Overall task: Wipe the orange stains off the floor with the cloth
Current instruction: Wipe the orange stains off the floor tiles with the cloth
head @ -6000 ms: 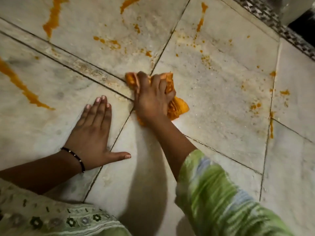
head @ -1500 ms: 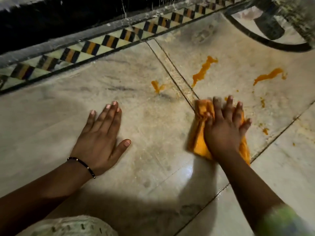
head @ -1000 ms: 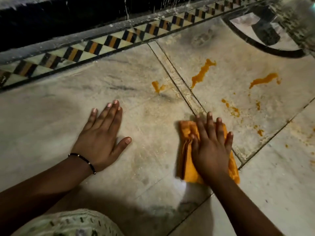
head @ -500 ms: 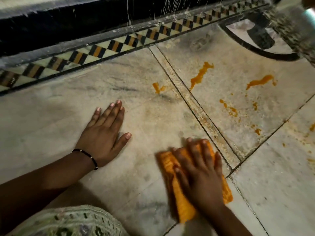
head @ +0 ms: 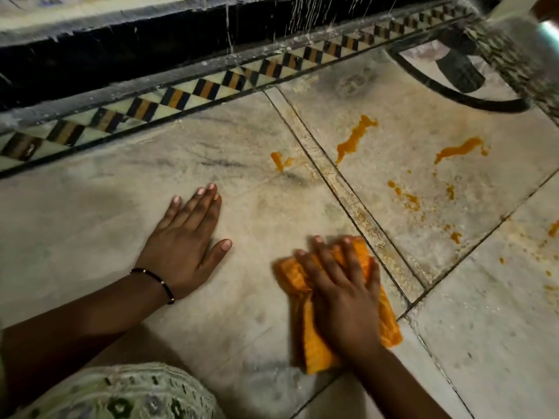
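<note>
My right hand [head: 343,294] presses flat on a folded orange cloth [head: 314,349] lying on the pale marble floor [head: 90,225], just left of a tile joint. My left hand [head: 184,246], with a black bracelet on the wrist, lies palm down and fingers spread on the floor to the left, holding nothing. Orange stains sit farther ahead: a small one [head: 277,160] left of the joint, a long streak [head: 355,140] right of it, another streak [head: 458,149] and several drips [head: 406,196] farther right. Pale smeared residue covers the tile at the far right.
A chequered black, orange and white tile border [head: 181,96] runs along a dark raised step [head: 121,46] at the back. A black curved object [head: 459,77] rests on the floor at top right. My patterned garment [head: 115,394] fills the bottom left.
My right hand has dragged the cloth back toward me and leftward, away from the stains, over the last second. The left hand stays planted. The view has shifted slightly.
</note>
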A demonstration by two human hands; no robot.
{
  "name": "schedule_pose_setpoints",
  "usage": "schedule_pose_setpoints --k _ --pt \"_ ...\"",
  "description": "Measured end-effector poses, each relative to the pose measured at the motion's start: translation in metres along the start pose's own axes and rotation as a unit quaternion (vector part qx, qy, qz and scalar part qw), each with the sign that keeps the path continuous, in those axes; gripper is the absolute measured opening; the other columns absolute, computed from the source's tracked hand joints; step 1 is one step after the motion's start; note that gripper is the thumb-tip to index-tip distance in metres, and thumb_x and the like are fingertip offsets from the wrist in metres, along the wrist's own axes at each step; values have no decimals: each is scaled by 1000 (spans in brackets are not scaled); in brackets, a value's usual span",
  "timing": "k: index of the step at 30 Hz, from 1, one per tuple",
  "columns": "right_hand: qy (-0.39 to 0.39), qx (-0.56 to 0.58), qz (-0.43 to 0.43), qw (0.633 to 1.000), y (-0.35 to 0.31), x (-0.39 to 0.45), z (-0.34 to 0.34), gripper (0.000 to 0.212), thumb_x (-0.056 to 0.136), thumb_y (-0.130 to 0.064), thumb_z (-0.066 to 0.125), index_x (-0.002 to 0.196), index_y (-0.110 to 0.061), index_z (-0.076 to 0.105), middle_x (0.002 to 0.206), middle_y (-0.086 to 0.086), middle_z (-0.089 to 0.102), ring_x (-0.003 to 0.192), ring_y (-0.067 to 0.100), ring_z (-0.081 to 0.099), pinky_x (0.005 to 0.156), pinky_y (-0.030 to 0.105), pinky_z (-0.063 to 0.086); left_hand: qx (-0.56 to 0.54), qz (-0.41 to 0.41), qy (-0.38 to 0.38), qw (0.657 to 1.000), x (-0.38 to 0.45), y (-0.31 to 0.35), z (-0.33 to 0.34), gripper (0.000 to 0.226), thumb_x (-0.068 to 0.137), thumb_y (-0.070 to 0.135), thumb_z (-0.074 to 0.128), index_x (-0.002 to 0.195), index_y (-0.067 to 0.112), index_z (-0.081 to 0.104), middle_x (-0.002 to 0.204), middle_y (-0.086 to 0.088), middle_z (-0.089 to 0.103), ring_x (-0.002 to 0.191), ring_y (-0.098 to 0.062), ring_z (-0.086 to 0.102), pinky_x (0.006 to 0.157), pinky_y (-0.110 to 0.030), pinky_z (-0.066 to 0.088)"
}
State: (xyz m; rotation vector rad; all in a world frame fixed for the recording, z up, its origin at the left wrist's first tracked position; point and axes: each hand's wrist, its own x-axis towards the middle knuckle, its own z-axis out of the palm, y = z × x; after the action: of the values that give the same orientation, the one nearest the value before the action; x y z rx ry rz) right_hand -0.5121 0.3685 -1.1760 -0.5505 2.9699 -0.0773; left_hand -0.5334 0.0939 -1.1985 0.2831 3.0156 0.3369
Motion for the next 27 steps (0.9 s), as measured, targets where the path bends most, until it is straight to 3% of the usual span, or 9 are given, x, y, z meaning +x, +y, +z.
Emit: schedule_pose_setpoints --k 2,4,8,11,14,18,21,25,27 --pt "-10 -8 58 998 26 5 -4 61 85 -35 33 145 -47 26 156 -14 20 146 26 8 108 68 12 -2 -4 1 1000 0 1 1 78 95 59 6 150 4 20 159 -10 11 146 -19 8 118 -41 4" --pt "-8 9 123 992 38 33 -8 55 93 -35 33 144 -49 23 158 -12 16 147 26 3 110 67 5 0 -8 0 1000 1 2 2 80 94 61 5 150 5 18 159 -9 9 146 -19 8 118 -43 6" --pt "-12 29 197 980 11 110 -15 51 100 -39 30 149 -42 15 161 -5 -1 145 30 -13 109 66 -6 3 -7 -1 1000 1 1 2 82 93 63 4 151 6 17 159 -9 8 147 -19 7 118 -44 6" --pt "-19 26 90 995 -43 113 -10 57 98 -49 20 151 -36 2 160 -1 -8 143 33 -19 107 68 -10 4 -7 -5 1000 0 1 1 80 94 60 5 150 5 20 159 -10 11 146 -18 8 117 -43 7" --pt "-6 23 -23 999 -65 56 -9 67 90 -66 23 151 -41 9 161 -2 -4 145 33 -13 105 71 -6 -9 -4 -8 1000 1 0 -2 76 96 57 7 149 4 25 158 -11 17 145 -19 13 116 -43 10" --pt "-41 -29 -114 992 -25 -18 -4 63 85 -71 34 144 -49 27 158 -3 20 145 38 10 97 77 20 -33 -6 7 999 1 1 -1 79 94 61 10 148 6 27 157 -10 21 144 -22 20 115 -44 14" --pt "-45 -35 -49 997 3 5 -3 53 92 -64 22 143 -53 24 158 -8 20 145 33 7 101 74 20 -61 -31 30 997 14 2 -6 89 88 71 11 148 8 27 157 -8 23 141 -26 28 115 -42 17" --pt "23 35 151 988 8 113 -13 53 94 -59 14 146 -47 19 160 -11 2 146 28 -12 108 69 0 -39 -71 24 996 47 -7 -8 108 75 85 1 152 9 6 160 -7 -1 147 -21 2 118 -38 -6" --pt "34 54 181 981 -7 174 -15 54 97 -54 20 149 -41 16 160 -9 -2 145 28 -17 107 69 -7 -8 -70 11 997 54 -10 -5 112 73 87 1 152 8 1 160 -9 -4 147 -20 -4 118 -41 -7"
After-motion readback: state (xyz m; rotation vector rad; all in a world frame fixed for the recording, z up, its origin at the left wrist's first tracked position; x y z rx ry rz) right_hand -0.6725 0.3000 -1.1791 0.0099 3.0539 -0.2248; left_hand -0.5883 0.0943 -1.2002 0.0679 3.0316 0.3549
